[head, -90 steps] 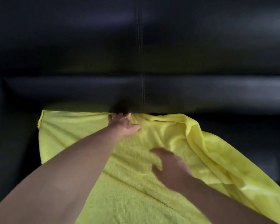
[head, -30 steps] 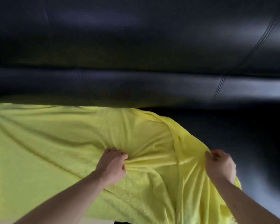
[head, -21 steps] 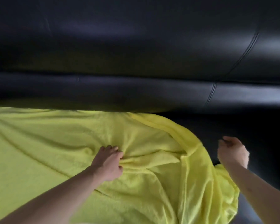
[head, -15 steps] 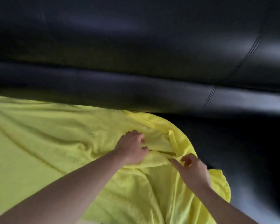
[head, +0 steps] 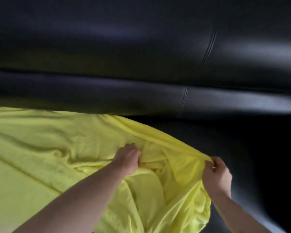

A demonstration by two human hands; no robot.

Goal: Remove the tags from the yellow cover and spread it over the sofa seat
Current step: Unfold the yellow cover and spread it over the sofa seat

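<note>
Spreading step: yellow cover (head: 40, 148) lies over the left of the sofa seat (head: 250, 157), bunched mid-seat, left hand (head: 128, 159) closed in a fold, right hand (head: 215, 175) pinching the raised edge shut; next probably pull it rightward over bare seat.

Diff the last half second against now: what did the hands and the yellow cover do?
The right hand went from pointing at the fold beside the left hand to pinching the edge of the yellow cover and drawing it taut to the right, over the bare black sofa seat. The left hand stayed clenched on the bunched middle; the cover's left part lies spread as before.
</note>
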